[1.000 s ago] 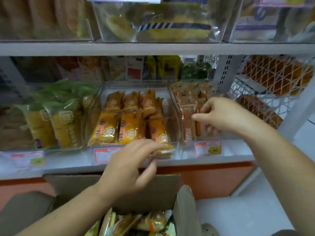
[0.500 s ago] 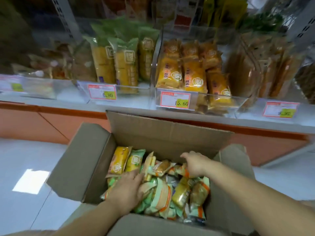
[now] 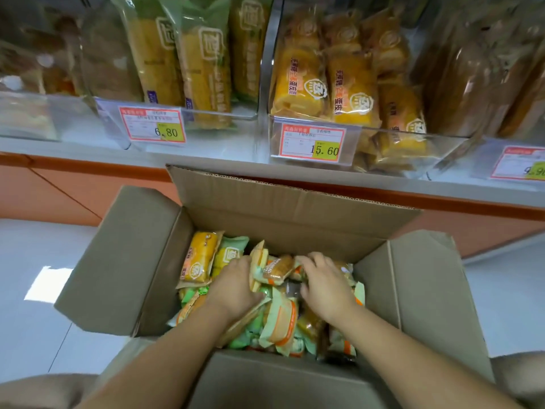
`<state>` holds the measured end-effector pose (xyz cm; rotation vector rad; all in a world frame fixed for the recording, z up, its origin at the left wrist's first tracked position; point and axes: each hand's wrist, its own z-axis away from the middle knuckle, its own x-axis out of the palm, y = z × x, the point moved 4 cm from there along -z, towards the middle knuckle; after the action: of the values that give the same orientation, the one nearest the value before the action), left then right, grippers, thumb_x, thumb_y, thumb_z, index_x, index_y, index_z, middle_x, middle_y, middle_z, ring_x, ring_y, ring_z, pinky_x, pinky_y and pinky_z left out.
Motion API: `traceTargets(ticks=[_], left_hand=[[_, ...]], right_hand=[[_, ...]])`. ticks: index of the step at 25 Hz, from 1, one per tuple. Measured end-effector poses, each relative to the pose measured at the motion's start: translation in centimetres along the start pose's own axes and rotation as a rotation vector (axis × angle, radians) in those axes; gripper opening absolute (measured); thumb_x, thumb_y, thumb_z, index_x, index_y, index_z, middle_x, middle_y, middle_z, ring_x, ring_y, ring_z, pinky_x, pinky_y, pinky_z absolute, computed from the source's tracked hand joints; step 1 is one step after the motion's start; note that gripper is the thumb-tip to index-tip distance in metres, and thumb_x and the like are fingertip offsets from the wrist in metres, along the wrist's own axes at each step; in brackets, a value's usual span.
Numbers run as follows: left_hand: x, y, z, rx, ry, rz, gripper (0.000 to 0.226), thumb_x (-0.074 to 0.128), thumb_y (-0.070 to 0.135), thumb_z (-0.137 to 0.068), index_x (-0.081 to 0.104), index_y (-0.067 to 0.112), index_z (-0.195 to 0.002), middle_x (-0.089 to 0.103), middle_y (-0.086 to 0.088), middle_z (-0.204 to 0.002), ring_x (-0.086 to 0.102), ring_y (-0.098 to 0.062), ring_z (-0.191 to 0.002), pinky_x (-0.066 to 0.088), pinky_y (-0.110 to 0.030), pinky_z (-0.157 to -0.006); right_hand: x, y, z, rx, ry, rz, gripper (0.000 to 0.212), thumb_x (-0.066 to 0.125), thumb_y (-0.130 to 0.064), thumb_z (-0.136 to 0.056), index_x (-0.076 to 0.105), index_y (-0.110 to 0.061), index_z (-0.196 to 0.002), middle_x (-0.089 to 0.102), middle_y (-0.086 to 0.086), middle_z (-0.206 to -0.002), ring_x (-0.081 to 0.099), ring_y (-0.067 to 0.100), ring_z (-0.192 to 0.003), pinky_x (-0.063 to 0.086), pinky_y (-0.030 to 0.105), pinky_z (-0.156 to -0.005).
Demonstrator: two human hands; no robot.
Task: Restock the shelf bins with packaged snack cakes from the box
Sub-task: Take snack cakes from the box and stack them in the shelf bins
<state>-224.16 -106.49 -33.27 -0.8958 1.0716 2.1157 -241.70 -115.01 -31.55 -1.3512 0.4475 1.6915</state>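
Observation:
An open cardboard box (image 3: 295,225) stands below the shelf, full of loose snack cake packs in green, orange and yellow wrappers (image 3: 280,320). Both my hands are inside it. My left hand (image 3: 236,286) lies on the heap, its fingers and thumb closing round an upright pack (image 3: 259,262). My right hand (image 3: 323,283) curls over a small brown pack cluster (image 3: 278,268) from the other side. A yellow pack (image 3: 199,258) lies at the box's far left. On the shelf, a clear bin (image 3: 392,143) holds matching yellow packs (image 3: 300,81).
A second clear bin (image 3: 244,113) to the left holds tall green-and-yellow packs. Further bins with brown packs stand at both ends. Price labels reading 6.80 (image 3: 153,125) and 15.60 (image 3: 314,143) hang on the bin fronts. The box flaps (image 3: 124,261) spread out over a pale floor.
A second ago both hands were up at the shelf bins. They dropped into the box, and since half a second ago they have drawn together round packs in the middle.

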Motion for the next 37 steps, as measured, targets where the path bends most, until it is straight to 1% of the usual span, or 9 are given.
traceTargets(ticks=[5, 10, 13, 16, 18, 22, 27, 32, 37], left_hand=[[-2.3, -1.8, 1.3, -0.027, 0.063, -0.015, 0.018, 0.068, 0.032, -0.084, 0.052, 0.023, -0.080, 0.063, 0.002, -0.083, 0.063, -0.024, -0.091, 0.039, -0.028, -0.066], [-3.0, -1.3, 4.2, -0.057, -0.166, -0.256, 0.048, 0.065, 0.065, -0.076, 0.059, 0.026, -0.102, 0.063, 0.004, -0.105, 0.061, -0.019, -0.099, 0.046, -0.030, -0.076], [-1.8, -0.2, 5.1, -0.008, -0.212, -0.383, 0.059, 0.074, 0.050, -0.072, 0.054, 0.022, -0.120, 0.057, -0.001, -0.119, 0.058, -0.024, -0.108, 0.049, -0.034, -0.086], [-3.2, -0.6, 4.5, -0.107, -0.325, -0.081, 0.042, 0.073, 0.032, -0.074, 0.058, 0.024, -0.112, 0.064, 0.002, -0.111, 0.063, -0.021, -0.097, 0.049, -0.026, -0.069], [-4.9, -1.6, 4.0, -0.208, -0.414, 0.231, 0.042, 0.077, 0.039, -0.064, 0.067, 0.027, -0.103, 0.069, 0.001, -0.106, 0.067, -0.024, -0.098, 0.057, -0.036, -0.079], [-5.7, -1.2, 4.6, -0.298, -0.509, 0.729, 0.033, 0.082, 0.031, -0.065, 0.078, 0.022, -0.097, 0.074, -0.008, -0.108, 0.066, -0.031, -0.110, 0.048, -0.052, -0.101], [-4.5, 1.2, 6.1, -0.360, -0.618, 0.973, 0.030, 0.062, 0.021, -0.093, 0.067, 0.009, -0.120, 0.074, -0.006, -0.092, 0.070, -0.015, -0.071, 0.057, -0.027, -0.057], [-5.6, 2.3, 6.0, -0.336, -0.574, 1.309, 0.047, 0.063, 0.038, -0.085, 0.066, 0.011, -0.123, 0.066, -0.017, -0.124, 0.068, -0.034, -0.100, 0.059, -0.051, -0.076], [-5.3, 3.9, 6.1, -0.217, -0.418, 1.518, 0.045, 0.065, 0.005, -0.079, 0.061, 0.007, -0.124, 0.065, -0.021, -0.125, 0.064, -0.037, -0.111, 0.057, -0.048, -0.085]], right_hand=[[2.9, -3.7, -3.7, 0.261, -0.250, -0.664, 0.046, 0.037, -0.022, -0.097, 0.044, -0.038, -0.139, 0.036, 0.011, -0.149, 0.041, 0.026, -0.133, 0.036, 0.031, -0.107], [3.6, -3.1, -3.2, 0.541, -0.202, -1.158, 0.022, 0.051, -0.032, -0.091, 0.062, -0.016, -0.080, 0.066, 0.011, -0.103, 0.062, 0.025, -0.093, 0.052, 0.040, -0.089], [3.4, -2.2, -0.4, 0.458, -0.103, -1.077, 0.017, 0.065, -0.029, -0.091, 0.061, -0.012, -0.096, 0.065, 0.004, -0.109, 0.059, 0.011, -0.086, 0.050, 0.028, -0.071], [3.1, -1.3, 1.5, 0.455, -0.199, -1.360, 0.055, 0.074, -0.012, -0.083, 0.048, -0.021, -0.130, 0.060, 0.004, -0.124, 0.064, 0.019, -0.100, 0.056, 0.035, -0.077], [2.4, -1.0, 2.0, 0.417, -0.281, -1.549, 0.084, 0.076, 0.000, -0.076, 0.034, -0.026, -0.144, 0.067, 0.006, -0.120, 0.067, 0.024, -0.105, 0.052, 0.045, -0.094], [-0.6, -1.2, 3.7, 0.244, -0.342, -1.556, 0.060, 0.067, 0.011, -0.078, 0.052, -0.013, -0.130, 0.071, 0.009, -0.113, 0.067, 0.026, -0.105, 0.052, 0.035, -0.086], [-1.9, 0.2, 5.2, 0.305, -0.288, -1.564, 0.060, 0.071, 0.007, -0.076, 0.052, -0.020, -0.127, 0.071, 0.017, -0.109, 0.068, 0.033, -0.101, 0.055, 0.045, -0.084], [-3.3, 0.7, 6.5, 0.314, -0.149, -1.562, 0.060, 0.071, 0.007, -0.078, 0.047, -0.017, -0.127, 0.073, 0.010, -0.105, 0.070, 0.027, -0.098, 0.055, 0.044, -0.084], [-4.2, 1.4, 7.0, 0.331, 0.006, -1.592, 0.065, 0.073, 0.006, -0.076, 0.044, -0.021, -0.128, 0.072, 0.004, -0.110, 0.070, 0.023, -0.100, 0.057, 0.043, -0.084]])
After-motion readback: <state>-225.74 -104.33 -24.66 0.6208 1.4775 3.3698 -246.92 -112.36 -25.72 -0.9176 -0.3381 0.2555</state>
